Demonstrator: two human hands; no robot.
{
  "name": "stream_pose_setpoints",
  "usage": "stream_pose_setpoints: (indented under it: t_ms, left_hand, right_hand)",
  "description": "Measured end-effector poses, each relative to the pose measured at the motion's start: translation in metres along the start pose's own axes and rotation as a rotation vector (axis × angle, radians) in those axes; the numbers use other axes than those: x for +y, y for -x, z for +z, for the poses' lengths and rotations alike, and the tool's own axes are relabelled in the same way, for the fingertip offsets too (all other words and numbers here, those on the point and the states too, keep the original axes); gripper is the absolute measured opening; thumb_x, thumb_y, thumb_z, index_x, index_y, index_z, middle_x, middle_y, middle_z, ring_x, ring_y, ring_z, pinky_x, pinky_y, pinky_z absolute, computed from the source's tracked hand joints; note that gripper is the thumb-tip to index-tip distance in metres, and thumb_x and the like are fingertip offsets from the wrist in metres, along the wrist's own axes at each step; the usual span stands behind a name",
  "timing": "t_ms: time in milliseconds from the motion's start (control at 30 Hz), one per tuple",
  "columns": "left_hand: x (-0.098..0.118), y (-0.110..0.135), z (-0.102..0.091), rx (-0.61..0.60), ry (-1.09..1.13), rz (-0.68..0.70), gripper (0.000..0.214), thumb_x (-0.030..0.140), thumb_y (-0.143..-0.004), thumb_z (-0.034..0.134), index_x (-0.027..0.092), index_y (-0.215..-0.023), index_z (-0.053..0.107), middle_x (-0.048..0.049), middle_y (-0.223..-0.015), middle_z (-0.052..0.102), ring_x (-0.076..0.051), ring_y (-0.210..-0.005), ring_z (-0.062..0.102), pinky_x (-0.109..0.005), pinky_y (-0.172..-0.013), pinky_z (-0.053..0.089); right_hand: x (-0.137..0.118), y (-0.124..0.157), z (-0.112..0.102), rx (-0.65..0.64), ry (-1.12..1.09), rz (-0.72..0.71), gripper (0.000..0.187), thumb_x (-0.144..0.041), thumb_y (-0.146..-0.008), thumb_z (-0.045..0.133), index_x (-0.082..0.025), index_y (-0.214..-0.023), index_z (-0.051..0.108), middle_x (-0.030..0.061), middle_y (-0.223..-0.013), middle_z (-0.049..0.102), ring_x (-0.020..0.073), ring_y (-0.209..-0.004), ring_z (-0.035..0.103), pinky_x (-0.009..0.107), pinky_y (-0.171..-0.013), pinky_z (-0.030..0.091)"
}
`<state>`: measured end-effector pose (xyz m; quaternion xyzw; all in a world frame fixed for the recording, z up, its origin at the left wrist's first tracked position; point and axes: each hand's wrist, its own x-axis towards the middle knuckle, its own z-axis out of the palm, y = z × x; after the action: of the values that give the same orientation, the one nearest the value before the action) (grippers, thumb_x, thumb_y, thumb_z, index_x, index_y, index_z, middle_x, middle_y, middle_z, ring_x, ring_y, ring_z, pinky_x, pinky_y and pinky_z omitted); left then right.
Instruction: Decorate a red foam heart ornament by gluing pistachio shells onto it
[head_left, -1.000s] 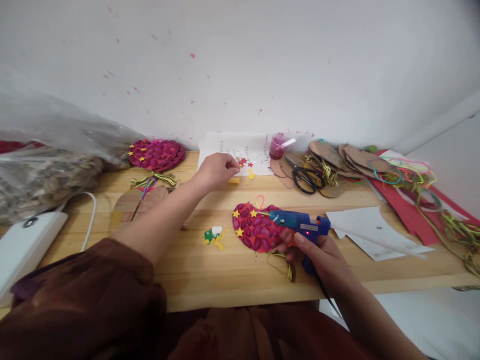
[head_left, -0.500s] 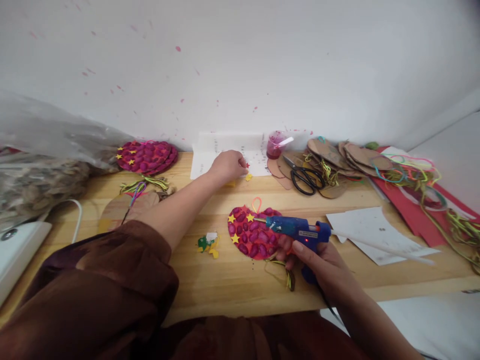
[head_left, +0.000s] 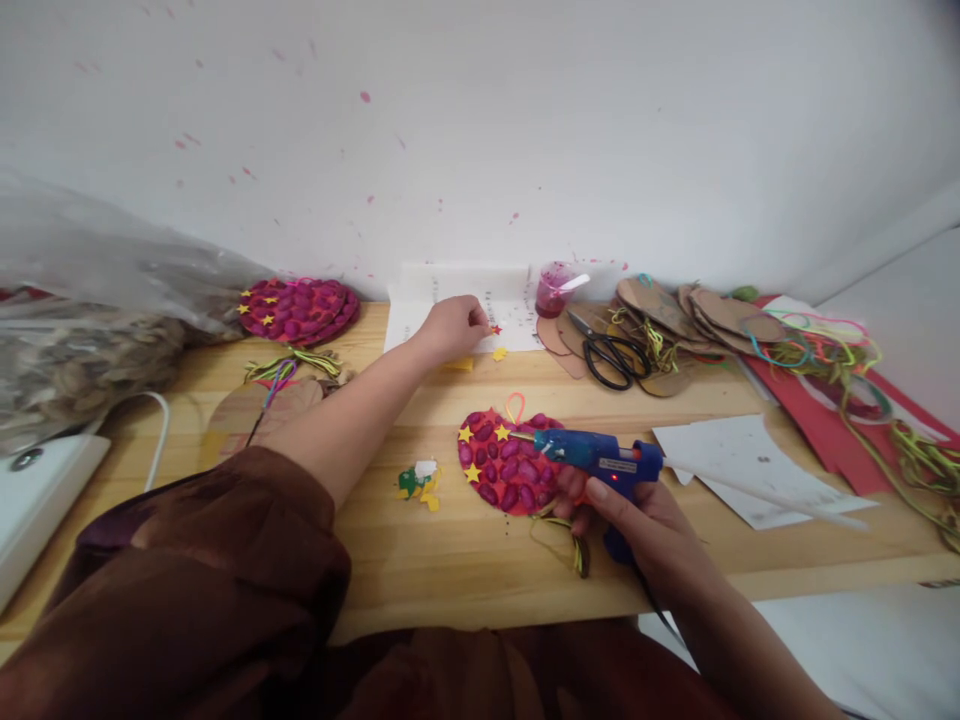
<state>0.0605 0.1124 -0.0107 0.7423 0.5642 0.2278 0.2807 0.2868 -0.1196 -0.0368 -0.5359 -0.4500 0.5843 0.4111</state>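
Observation:
My right hand (head_left: pixel 637 515) grips a blue glue gun (head_left: pixel 600 460), its nozzle pointing left over a red heart-shaped piece (head_left: pixel 499 465) covered in purple seeds and yellow stars. My left hand (head_left: pixel 450 328) reaches to the back of the table, fingers pinched on a small red star (head_left: pixel 495 328) over a white sheet of paper (head_left: pixel 465 300). A yellow star (head_left: pixel 500 353) lies just beside it.
Finished purple hearts (head_left: pixel 296 308) lie at back left beside a plastic bag (head_left: pixel 90 320). Black scissors (head_left: pixel 611 355), cardboard cut-outs (head_left: pixel 675 315), a pink cup (head_left: pixel 553 290), coloured cords (head_left: pixel 825 350) and white paper (head_left: pixel 739 465) fill the right. Scraps (head_left: pixel 420 482) lie mid-table.
My left hand shifted slightly right along the white paper and pinched a red star. The glue gun hand stayed over the heart.

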Motion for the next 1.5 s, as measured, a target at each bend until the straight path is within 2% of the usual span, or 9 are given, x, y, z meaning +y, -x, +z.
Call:
stream_pose_setpoints:
  t_ms: [133,233,333,500,833,1000,1200,1333,1500]
  left_hand:
    - [-0.003,0.011,-0.004,0.025,0.384,-0.078,0.014,0.013,-0.079,0.073,0.018,-0.075,0.06,-0.0007,-0.068,0.063,-0.014,-0.064,0.057,-0.029,-0.066,0.045]
    - [-0.003,0.021,-0.008,-0.004,0.635,-0.122,0.009,0.009,-0.08,0.073,0.015,-0.084,0.068,0.0001,-0.066,0.063,-0.011,-0.059,0.055,-0.026,-0.064,0.046]
    - [-0.001,0.032,-0.013,-0.014,0.758,-0.133,0.01,0.009,-0.079,0.075,0.013,-0.088,0.073,0.0013,-0.065,0.063,-0.008,-0.057,0.052,-0.024,-0.063,0.044]
    - [0.005,0.051,-0.019,-0.028,0.891,-0.192,0.011,0.014,-0.074,0.083,0.012,-0.075,0.072,0.0009,-0.063,0.064,-0.006,-0.054,0.053,-0.022,-0.06,0.045]
    - [0.009,0.099,-0.025,-0.061,0.89,-0.182,0.035,0.029,-0.056,0.097,0.013,-0.068,0.069,-0.0024,-0.063,0.069,-0.008,-0.054,0.057,-0.022,-0.055,0.046]
    - [0.001,0.112,-0.024,-0.099,0.881,-0.186,0.033,0.034,-0.06,0.095,0.014,-0.075,0.074,-0.0035,-0.069,0.073,-0.009,-0.06,0.061,-0.022,-0.059,0.047]
    - [-0.009,0.116,-0.024,-0.125,0.884,-0.197,0.028,0.036,-0.065,0.092,0.015,-0.076,0.077,-0.0057,-0.075,0.076,-0.01,-0.063,0.063,-0.022,-0.061,0.05]
    - [-0.01,0.118,-0.023,-0.168,0.844,-0.206,0.016,0.029,-0.073,0.086,0.015,-0.079,0.08,-0.0056,-0.075,0.077,-0.01,-0.063,0.064,-0.022,-0.064,0.051]
    - [-0.004,0.121,-0.022,-0.204,0.788,-0.22,0.003,0.019,-0.078,0.08,0.016,-0.078,0.079,-0.0052,-0.076,0.077,-0.012,-0.064,0.066,-0.025,-0.07,0.054]
  right_hand:
    - [0.001,0.0,0.0,-0.002,-0.027,0.012,0.038,-0.06,-0.084,0.077,-0.022,-0.088,0.077,0.0073,-0.083,0.078,0.0166,-0.066,0.069,0.029,-0.063,0.056]
    - [0.002,0.0,0.0,-0.005,-0.027,0.013,0.039,-0.06,-0.084,0.076,-0.022,-0.088,0.077,0.0069,-0.083,0.078,0.016,-0.066,0.069,0.028,-0.063,0.056]
    - [0.002,-0.001,0.0,0.004,-0.023,0.007,0.038,-0.06,-0.084,0.077,-0.022,-0.087,0.077,0.0066,-0.083,0.078,0.016,-0.065,0.069,0.028,-0.064,0.055]
    - [0.001,0.0,0.001,0.021,-0.019,0.007,0.039,-0.06,-0.083,0.078,-0.021,-0.087,0.076,0.007,-0.082,0.078,0.0168,-0.065,0.069,0.03,-0.064,0.055]
    - [0.0,0.0,0.002,0.048,-0.005,-0.01,0.038,-0.059,-0.084,0.078,-0.021,-0.088,0.076,0.0067,-0.081,0.078,0.0174,-0.065,0.069,0.031,-0.063,0.055]
    - [-0.001,0.0,0.002,0.052,0.044,-0.027,0.038,-0.058,-0.084,0.077,-0.021,-0.09,0.077,0.0065,-0.08,0.078,0.0168,-0.064,0.068,0.029,-0.062,0.054]
    - [0.0,0.002,0.004,0.07,0.12,-0.029,0.039,-0.059,-0.086,0.075,-0.021,-0.09,0.076,0.0059,-0.081,0.078,0.0168,-0.065,0.068,0.029,-0.063,0.055]
    - [-0.002,0.006,0.004,0.073,0.195,-0.05,0.036,-0.057,-0.088,0.073,-0.021,-0.093,0.076,0.0055,-0.087,0.078,0.018,-0.068,0.069,0.031,-0.065,0.056]
    - [-0.012,0.017,-0.001,0.118,0.449,-0.156,0.029,-0.05,-0.094,0.068,-0.023,-0.1,0.077,0.0037,-0.092,0.077,0.0205,-0.079,0.07,0.033,-0.073,0.056]
